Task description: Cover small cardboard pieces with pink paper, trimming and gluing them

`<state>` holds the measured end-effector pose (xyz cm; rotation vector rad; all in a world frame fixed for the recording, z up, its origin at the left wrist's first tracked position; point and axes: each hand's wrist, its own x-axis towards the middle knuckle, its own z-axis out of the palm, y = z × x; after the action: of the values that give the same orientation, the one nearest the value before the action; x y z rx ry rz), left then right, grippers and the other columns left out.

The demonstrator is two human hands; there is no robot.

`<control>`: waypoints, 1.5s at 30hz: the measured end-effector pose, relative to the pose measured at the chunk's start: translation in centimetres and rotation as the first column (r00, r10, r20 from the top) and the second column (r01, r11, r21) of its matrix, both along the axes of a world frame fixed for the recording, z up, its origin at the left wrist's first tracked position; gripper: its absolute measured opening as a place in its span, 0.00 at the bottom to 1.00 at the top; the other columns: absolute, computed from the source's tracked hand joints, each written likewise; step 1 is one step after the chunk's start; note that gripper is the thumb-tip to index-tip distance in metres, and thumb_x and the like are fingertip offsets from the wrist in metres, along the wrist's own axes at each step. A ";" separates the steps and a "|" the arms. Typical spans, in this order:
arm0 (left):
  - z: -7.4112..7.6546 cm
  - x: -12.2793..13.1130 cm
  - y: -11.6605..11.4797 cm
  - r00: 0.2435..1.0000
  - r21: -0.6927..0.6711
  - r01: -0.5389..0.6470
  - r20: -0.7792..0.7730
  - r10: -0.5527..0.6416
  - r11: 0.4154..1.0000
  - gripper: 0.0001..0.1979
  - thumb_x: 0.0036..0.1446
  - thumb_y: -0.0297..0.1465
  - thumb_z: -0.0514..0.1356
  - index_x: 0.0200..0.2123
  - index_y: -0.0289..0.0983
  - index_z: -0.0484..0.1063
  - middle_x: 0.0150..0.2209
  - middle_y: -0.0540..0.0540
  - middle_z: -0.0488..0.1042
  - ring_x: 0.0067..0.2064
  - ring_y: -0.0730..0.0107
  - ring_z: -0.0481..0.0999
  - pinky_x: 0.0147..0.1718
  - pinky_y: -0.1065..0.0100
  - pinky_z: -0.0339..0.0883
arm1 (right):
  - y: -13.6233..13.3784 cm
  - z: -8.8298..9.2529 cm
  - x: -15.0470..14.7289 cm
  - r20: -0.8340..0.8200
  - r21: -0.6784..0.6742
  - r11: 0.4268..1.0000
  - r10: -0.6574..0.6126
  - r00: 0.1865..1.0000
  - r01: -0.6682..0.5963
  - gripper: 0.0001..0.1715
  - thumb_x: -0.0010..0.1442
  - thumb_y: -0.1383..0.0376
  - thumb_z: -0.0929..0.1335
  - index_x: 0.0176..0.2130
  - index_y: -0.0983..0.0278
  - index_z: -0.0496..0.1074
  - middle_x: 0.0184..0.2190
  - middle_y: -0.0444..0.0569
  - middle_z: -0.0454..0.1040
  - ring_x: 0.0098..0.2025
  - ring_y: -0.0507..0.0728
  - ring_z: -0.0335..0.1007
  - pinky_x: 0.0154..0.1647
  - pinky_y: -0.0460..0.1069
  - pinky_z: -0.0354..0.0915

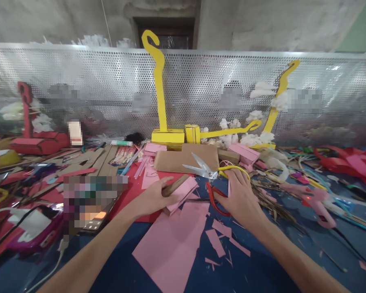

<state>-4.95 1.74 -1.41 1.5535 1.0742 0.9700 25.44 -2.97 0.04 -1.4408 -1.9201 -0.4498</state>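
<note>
My left hand (155,198) is closed around a small cardboard box (185,188) partly covered in pink paper, one brown face showing between thumb and fingers. In my right hand (240,197) is a pair of scissors (208,172) with one yellow and one red handle loop; the blades are spread and point left, just above and to the right of the box. Below the hands lies a large pink paper sheet (173,246). Pink offcuts (216,243) are scattered to its right. Behind the scissors, a brown cardboard piece (183,160) rests across the table.
Yellow hook-shaped stands (160,95) rise by the perforated metal panel (110,77). On the right lie a pink glue gun (319,205) and red ribbon (350,162). To the left are a blurred phone (94,226), a purple case (33,236), cardboard strips and a red stand (39,142).
</note>
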 end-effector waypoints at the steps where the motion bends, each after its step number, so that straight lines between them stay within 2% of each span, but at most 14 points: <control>1: 0.2 0.1 -0.1 1.000 -0.018 0.004 -0.002 -0.004 1.000 0.31 0.40 0.33 0.78 0.50 0.39 0.80 0.50 0.35 0.81 0.54 0.44 0.80 0.45 0.57 0.74 | 0.0 -0.1 0.0 -0.001 -0.001 1.000 -0.006 1.000 0.006 0.28 0.62 0.53 0.71 0.56 0.63 0.65 0.53 0.62 0.70 0.61 0.74 0.63 0.61 0.68 0.62; 5: 1.4 0.3 -0.6 0.999 -0.116 0.041 0.023 -0.039 0.992 0.34 0.44 0.35 0.78 0.56 0.38 0.77 0.54 0.34 0.80 0.57 0.47 0.78 0.52 0.54 0.72 | 0.2 -0.3 0.2 -0.043 0.004 1.000 -0.005 0.999 0.005 0.30 0.62 0.53 0.72 0.57 0.63 0.64 0.55 0.62 0.69 0.62 0.74 0.62 0.61 0.69 0.62; 9: 2.2 0.1 -0.5 0.969 -0.153 0.137 0.225 -0.101 0.979 0.31 0.52 0.36 0.75 0.59 0.40 0.75 0.56 0.36 0.79 0.53 0.56 0.79 0.47 0.62 0.74 | 0.2 0.1 0.3 -0.108 0.034 0.999 0.025 0.994 -0.021 0.29 0.64 0.53 0.70 0.58 0.64 0.63 0.55 0.63 0.69 0.62 0.73 0.62 0.61 0.68 0.62; 13: 2.2 0.3 -0.2 0.886 -0.288 0.141 0.464 0.010 0.947 0.23 0.51 0.34 0.76 0.51 0.42 0.80 0.52 0.40 0.81 0.46 0.62 0.81 0.42 0.66 0.76 | -0.1 0.6 0.2 -0.172 0.033 0.998 0.053 0.984 -0.047 0.27 0.66 0.55 0.68 0.58 0.65 0.62 0.55 0.63 0.67 0.61 0.71 0.62 0.62 0.67 0.63; 15: 2.3 0.6 -0.4 0.840 -0.340 0.169 0.541 0.045 0.925 0.21 0.51 0.36 0.75 0.49 0.42 0.81 0.51 0.40 0.81 0.46 0.58 0.81 0.40 0.63 0.77 | -0.1 0.7 0.2 -0.194 0.028 0.998 0.060 0.979 -0.055 0.27 0.66 0.54 0.68 0.59 0.64 0.62 0.55 0.63 0.67 0.61 0.71 0.62 0.61 0.67 0.63; 18: 2.5 1.1 -1.0 0.793 -0.330 0.375 0.598 -0.115 0.866 0.28 0.56 0.48 0.69 0.55 0.40 0.77 0.55 0.34 0.78 0.52 0.46 0.80 0.42 0.53 0.79 | -0.1 0.7 0.1 -0.196 0.032 0.998 0.064 0.979 -0.059 0.28 0.66 0.53 0.68 0.59 0.64 0.61 0.55 0.63 0.66 0.61 0.71 0.62 0.62 0.67 0.63; 21: 2.5 1.6 -1.7 0.791 -0.291 0.405 0.587 -0.172 0.867 0.32 0.55 0.52 0.69 0.57 0.41 0.75 0.54 0.34 0.78 0.53 0.46 0.79 0.44 0.54 0.78 | -0.2 0.6 -0.1 -0.188 0.021 0.998 0.060 0.980 -0.057 0.28 0.65 0.53 0.69 0.58 0.64 0.62 0.56 0.63 0.66 0.61 0.71 0.62 0.62 0.67 0.63; 26: 2.2 2.3 -2.4 0.895 -0.152 0.163 0.438 -0.081 0.975 0.32 0.49 0.37 0.76 0.58 0.46 0.74 0.53 0.40 0.79 0.53 0.51 0.79 0.48 0.57 0.76 | -0.5 0.6 -0.4 -0.182 -0.022 0.994 0.098 0.978 -0.104 0.25 0.65 0.55 0.69 0.56 0.62 0.63 0.56 0.61 0.67 0.63 0.70 0.62 0.62 0.65 0.64; 29: 2.4 2.4 -2.7 0.930 -0.035 0.093 0.360 -0.075 0.995 0.33 0.48 0.34 0.76 0.58 0.45 0.73 0.54 0.40 0.79 0.55 0.49 0.77 0.50 0.58 0.75 | -0.8 1.0 -0.7 -0.182 -0.053 0.986 0.145 0.973 -0.157 0.24 0.65 0.55 0.69 0.55 0.61 0.64 0.57 0.61 0.68 0.61 0.69 0.65 0.60 0.63 0.66; 33: 2.8 2.0 -2.8 0.928 -0.030 0.098 0.363 -0.080 0.995 0.36 0.51 0.36 0.74 0.62 0.44 0.69 0.49 0.39 0.80 0.55 0.47 0.78 0.50 0.55 0.75 | -1.6 1.8 -1.1 -0.168 -0.099 0.967 0.216 0.962 -0.235 0.23 0.65 0.57 0.69 0.56 0.61 0.64 0.56 0.60 0.69 0.61 0.68 0.66 0.59 0.61 0.67; 35: 2.9 1.8 -2.8 0.933 0.023 0.080 0.351 -0.083 0.997 0.34 0.53 0.37 0.73 0.62 0.44 0.68 0.51 0.40 0.79 0.57 0.48 0.77 0.54 0.55 0.74 | -2.0 2.2 -1.2 -0.145 -0.116 0.960 0.236 0.961 -0.253 0.23 0.65 0.58 0.69 0.57 0.61 0.64 0.55 0.60 0.71 0.59 0.68 0.68 0.54 0.59 0.69; 38: 3.2 1.6 -2.5 0.944 0.178 0.068 0.307 -0.122 0.982 0.30 0.55 0.37 0.72 0.60 0.42 0.70 0.58 0.41 0.75 0.61 0.52 0.74 0.59 0.56 0.69 | -2.4 2.5 -1.2 -0.100 -0.160 0.956 0.232 0.968 -0.246 0.24 0.62 0.59 0.70 0.56 0.60 0.65 0.49 0.57 0.74 0.52 0.66 0.73 0.45 0.55 0.72; 40: 3.4 1.6 -2.3 0.948 0.250 0.104 0.267 -0.172 0.963 0.28 0.55 0.36 0.72 0.58 0.40 0.72 0.57 0.41 0.76 0.60 0.53 0.74 0.59 0.57 0.69 | -2.6 2.6 -1.1 -0.072 -0.183 0.956 0.220 0.973 -0.230 0.23 0.59 0.61 0.70 0.54 0.61 0.67 0.45 0.54 0.76 0.47 0.64 0.75 0.42 0.54 0.72; 45: 3.2 1.3 -1.8 0.940 0.275 0.163 0.249 -0.234 0.948 0.32 0.51 0.35 0.74 0.58 0.37 0.71 0.57 0.38 0.77 0.58 0.52 0.76 0.57 0.56 0.71 | -2.8 2.6 -1.1 -0.019 -0.172 0.963 0.207 0.978 -0.207 0.22 0.56 0.61 0.70 0.50 0.62 0.69 0.38 0.51 0.78 0.38 0.61 0.77 0.37 0.52 0.71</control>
<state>-3.66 -0.06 1.78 1.6322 0.5999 1.1748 24.30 -5.78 2.61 -1.3254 -2.1257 -0.1879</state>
